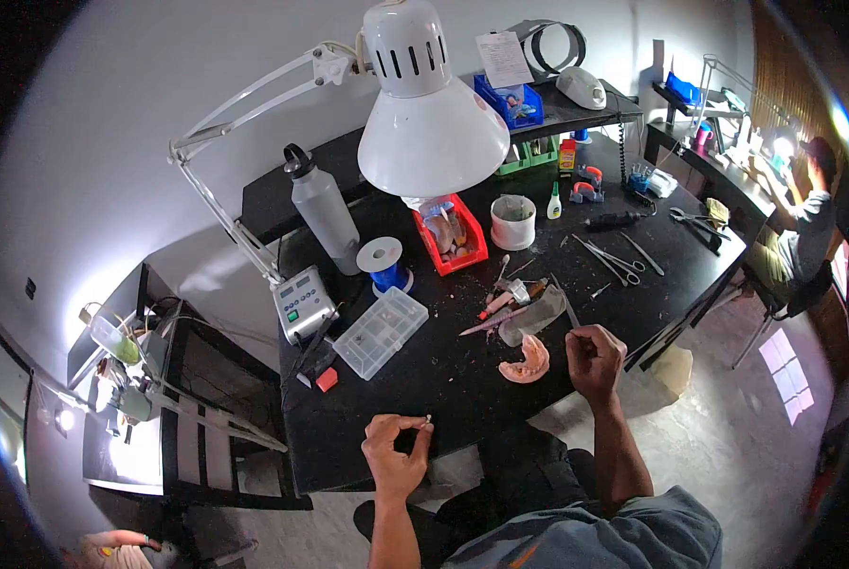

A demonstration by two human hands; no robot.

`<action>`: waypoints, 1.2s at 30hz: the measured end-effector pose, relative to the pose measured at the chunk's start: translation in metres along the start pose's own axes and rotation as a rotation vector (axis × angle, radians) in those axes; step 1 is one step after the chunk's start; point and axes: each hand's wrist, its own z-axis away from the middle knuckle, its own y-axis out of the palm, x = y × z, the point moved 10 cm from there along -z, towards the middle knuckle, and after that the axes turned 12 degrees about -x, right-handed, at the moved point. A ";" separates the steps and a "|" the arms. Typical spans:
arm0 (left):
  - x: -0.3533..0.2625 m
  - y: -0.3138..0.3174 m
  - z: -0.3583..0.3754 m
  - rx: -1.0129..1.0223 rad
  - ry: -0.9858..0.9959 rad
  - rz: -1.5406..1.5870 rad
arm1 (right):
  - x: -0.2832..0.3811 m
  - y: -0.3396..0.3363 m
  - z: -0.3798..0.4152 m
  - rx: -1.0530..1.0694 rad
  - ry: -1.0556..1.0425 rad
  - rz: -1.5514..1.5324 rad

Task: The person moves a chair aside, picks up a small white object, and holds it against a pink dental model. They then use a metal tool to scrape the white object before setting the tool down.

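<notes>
We see the left hand [396, 457], low in the frame's centre, pinching a tiny white tooth [429, 418] between thumb and fingertip at the near edge of the black workbench [367, 427]. The right hand [595, 358], right of centre, is clenched around a thin metal tool [568, 308]. A pink denture base [526, 361] lies just left of that hand, between both hands.

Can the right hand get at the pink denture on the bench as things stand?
Probably yes: the right hand hovers just beside the pink denture, with bare bench between them. Its grip does look closed on a thin tool.
</notes>
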 end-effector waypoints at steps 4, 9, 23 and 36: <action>-0.007 -0.001 -0.001 0.001 0.052 -0.023 | 0.004 -0.001 -0.002 0.008 0.011 0.012; -0.005 -0.001 -0.001 0.009 -0.005 0.001 | 0.007 -0.001 -0.002 0.006 -0.019 0.027; -0.003 -0.001 -0.001 -0.009 0.017 0.006 | 0.005 -0.002 -0.002 -0.009 -0.025 -0.007; -0.003 -0.001 0.000 -0.007 0.045 -0.015 | 0.005 -0.003 -0.001 -0.013 -0.029 -0.001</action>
